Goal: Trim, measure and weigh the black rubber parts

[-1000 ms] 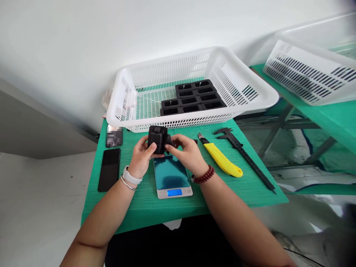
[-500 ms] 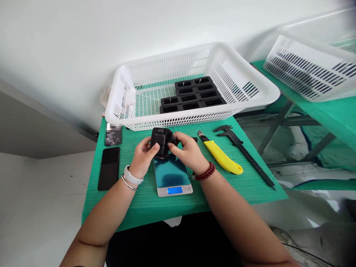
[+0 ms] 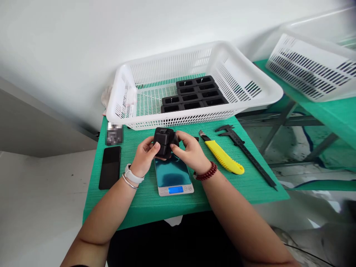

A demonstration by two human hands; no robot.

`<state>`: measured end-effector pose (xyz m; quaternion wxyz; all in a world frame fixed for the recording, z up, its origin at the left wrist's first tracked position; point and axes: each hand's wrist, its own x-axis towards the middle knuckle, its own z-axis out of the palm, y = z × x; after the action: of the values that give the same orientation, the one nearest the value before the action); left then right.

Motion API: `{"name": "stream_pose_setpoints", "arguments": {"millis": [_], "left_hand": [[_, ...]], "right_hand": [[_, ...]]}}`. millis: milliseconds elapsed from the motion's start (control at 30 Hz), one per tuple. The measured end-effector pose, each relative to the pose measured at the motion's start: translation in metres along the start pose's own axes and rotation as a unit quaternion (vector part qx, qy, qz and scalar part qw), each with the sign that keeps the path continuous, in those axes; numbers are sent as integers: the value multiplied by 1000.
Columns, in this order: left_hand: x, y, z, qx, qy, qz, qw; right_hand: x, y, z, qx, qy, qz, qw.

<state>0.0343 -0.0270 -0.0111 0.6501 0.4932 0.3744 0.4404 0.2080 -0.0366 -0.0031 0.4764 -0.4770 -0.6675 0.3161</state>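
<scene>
Clamping a black piece, left hand and right hand hover near basket rim.

The place looks like a small workshop or a factory work corner. Measuring and cutting tools show it: a digital scale lies just below the left hand and right hand, while a yellow knife and, farther out, a caliper lie to the right hand's right. Beyond both hands, a white plastic basket holds rows of matching black parts. Green mesh covers the table beneath them. Well to the right hand's right, a second green-covered table bears another white basket.
</scene>
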Motion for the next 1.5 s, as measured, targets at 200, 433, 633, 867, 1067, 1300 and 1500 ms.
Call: {"name": "stream_pose_setpoints", "arguments": {"millis": [200, 433, 633, 867, 1067, 1300, 1500], "left_hand": [[1, 0, 1, -4, 19, 7, 1000], [3, -3, -2, 25, 1, 27, 999], [3, -5, -2, 23, -1, 27, 999], [3, -5, -2, 18, -6, 27, 999], [4, -3, -3, 17, 9, 38, 999], [4, -3, -3, 24, 4, 29, 999], [5, -1, -4, 20, 5, 37, 999]], "right_hand": [[-1, 0, 1, 24, -12, -7, 1000], [0, 3, 5, -23, 19, -4, 1000], [1, 3, 5, -32, 21, -17, 999], [1, 2, 4, -42, 29, -20, 999], [0, 1, 4, -35, 24, -32, 999], [0, 1, 5, -50, 41, -11, 998], [0, 0, 3, -24, 33, -25, 999]]}}
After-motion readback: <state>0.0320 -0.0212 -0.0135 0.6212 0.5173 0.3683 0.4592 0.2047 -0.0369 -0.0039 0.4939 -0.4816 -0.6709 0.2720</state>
